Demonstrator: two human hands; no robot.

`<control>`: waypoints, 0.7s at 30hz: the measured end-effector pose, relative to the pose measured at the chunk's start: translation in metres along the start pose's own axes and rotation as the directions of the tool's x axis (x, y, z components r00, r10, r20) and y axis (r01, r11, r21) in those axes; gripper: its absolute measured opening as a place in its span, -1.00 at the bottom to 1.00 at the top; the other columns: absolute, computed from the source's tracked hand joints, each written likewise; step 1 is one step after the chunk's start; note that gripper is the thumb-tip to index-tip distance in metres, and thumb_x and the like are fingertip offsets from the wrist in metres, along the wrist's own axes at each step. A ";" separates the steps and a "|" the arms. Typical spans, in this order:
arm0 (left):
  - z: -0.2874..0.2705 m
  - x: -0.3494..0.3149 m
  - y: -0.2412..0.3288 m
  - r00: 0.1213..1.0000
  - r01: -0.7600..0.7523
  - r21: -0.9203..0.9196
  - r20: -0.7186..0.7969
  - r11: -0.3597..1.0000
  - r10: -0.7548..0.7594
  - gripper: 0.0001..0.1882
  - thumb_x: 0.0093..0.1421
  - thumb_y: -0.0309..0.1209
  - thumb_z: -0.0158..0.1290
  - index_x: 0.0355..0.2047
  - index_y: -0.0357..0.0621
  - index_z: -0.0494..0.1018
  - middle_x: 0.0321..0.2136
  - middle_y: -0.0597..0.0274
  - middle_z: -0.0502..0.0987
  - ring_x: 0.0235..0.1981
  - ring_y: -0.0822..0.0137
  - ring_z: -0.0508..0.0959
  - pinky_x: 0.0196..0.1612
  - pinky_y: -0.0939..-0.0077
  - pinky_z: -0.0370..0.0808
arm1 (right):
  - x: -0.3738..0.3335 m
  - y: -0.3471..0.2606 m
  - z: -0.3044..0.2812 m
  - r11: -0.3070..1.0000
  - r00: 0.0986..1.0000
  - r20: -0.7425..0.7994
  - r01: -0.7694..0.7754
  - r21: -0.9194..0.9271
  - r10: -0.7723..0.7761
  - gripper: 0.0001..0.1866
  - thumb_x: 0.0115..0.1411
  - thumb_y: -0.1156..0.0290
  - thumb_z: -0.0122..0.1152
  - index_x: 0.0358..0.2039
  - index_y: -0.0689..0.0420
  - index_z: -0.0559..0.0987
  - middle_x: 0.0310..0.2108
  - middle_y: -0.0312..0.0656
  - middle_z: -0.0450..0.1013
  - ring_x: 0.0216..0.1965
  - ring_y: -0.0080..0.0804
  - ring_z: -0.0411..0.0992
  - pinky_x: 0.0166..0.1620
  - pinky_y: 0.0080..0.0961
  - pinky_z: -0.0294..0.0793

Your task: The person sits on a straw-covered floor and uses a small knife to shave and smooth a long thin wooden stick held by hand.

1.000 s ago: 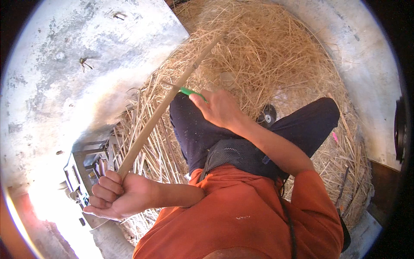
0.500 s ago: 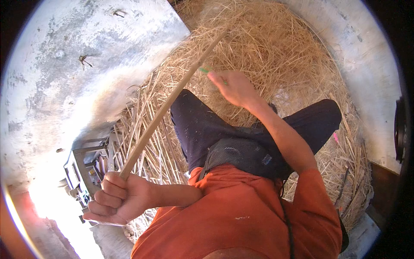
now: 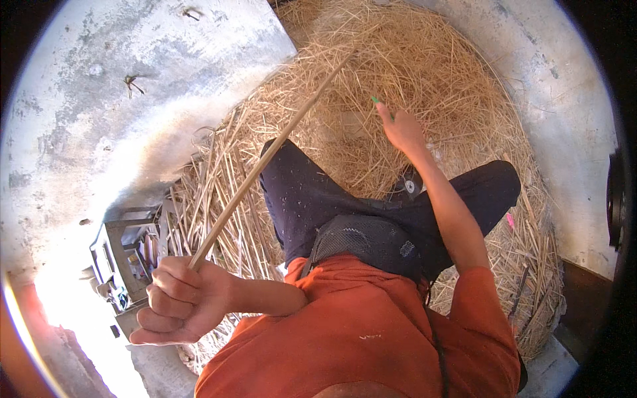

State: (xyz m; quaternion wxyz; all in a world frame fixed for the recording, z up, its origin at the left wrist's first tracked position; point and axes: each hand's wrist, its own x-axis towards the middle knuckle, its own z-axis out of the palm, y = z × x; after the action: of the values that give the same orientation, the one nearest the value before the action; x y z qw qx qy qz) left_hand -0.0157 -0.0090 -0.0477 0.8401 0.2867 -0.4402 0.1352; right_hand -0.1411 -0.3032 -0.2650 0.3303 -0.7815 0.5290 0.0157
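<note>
Closed in a fist, my left hand [image 3: 182,302] grips the lower end of a long pale stick [image 3: 269,156]. The stick slants up and away to the right, over my left knee, and its thin far end is above the straw-like shavings [image 3: 424,73]. My right hand [image 3: 403,131] is apart from the stick, to its right, with fingers closed round a small green object [image 3: 375,100]. Only a green tip shows past the fingers, so its kind is unclear.
My legs [image 3: 302,182] are crossed among the shavings, with a black mesh pouch [image 3: 365,245] at my waist. More stalks [image 3: 219,212] lie at the left. Beyond them stands a small shelf [image 3: 126,249] holding things. Pale worn walls [image 3: 219,60] enclose both sides.
My right hand has moved right, away from the stick, taking the green object with it. My left hand keeps its grip, and the stick has hardly moved.
</note>
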 end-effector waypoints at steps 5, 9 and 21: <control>0.012 -0.005 0.005 0.974 0.022 0.127 -0.228 0.992 0.008 -0.48 0.33 -0.06 -0.48 -0.78 0.09 -0.02 -0.90 0.51 -0.10 -0.88 0.62 -0.16 -0.76 0.73 -0.12 | -0.092 -0.073 -0.011 0.705 0.863 -0.229 0.502 0.502 -0.451 -0.40 0.23 -0.10 -0.22 -0.60 0.22 0.41 -0.80 -0.14 0.18 -0.68 -0.30 0.26 -0.52 -0.40 0.25; 0.016 -0.011 0.012 0.956 -0.048 0.115 -0.282 0.992 0.079 -0.48 0.33 -0.07 -0.49 -0.77 0.09 -0.04 -0.90 0.52 -0.11 -0.88 0.61 -0.17 -0.76 0.71 -0.16 | -0.174 -0.121 -0.033 0.638 0.684 0.039 0.656 0.403 -0.728 -0.58 0.25 0.12 -0.14 -0.38 0.25 0.49 -0.70 0.07 0.30 -0.61 -0.07 0.37 -0.52 -0.29 0.28; 0.016 -0.007 0.007 0.993 0.030 -0.154 0.117 0.988 -0.012 -0.43 0.30 0.03 -0.50 -0.80 0.04 -0.01 -0.96 0.50 -0.01 -0.95 0.64 -0.12 -0.86 0.74 -0.21 | -0.196 -0.117 -0.044 0.728 0.752 0.011 0.635 0.256 -0.660 -0.49 0.20 0.01 -0.09 -0.65 0.20 0.47 -0.74 0.09 0.35 -0.64 0.11 0.38 -0.56 -0.10 0.36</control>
State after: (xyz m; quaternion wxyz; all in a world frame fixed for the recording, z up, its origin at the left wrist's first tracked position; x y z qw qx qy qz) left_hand -0.0336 -0.0122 -0.0437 0.8344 0.2324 -0.4942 0.0750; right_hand -0.1436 -0.1403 -0.0988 0.4319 -0.8698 0.2037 -0.1241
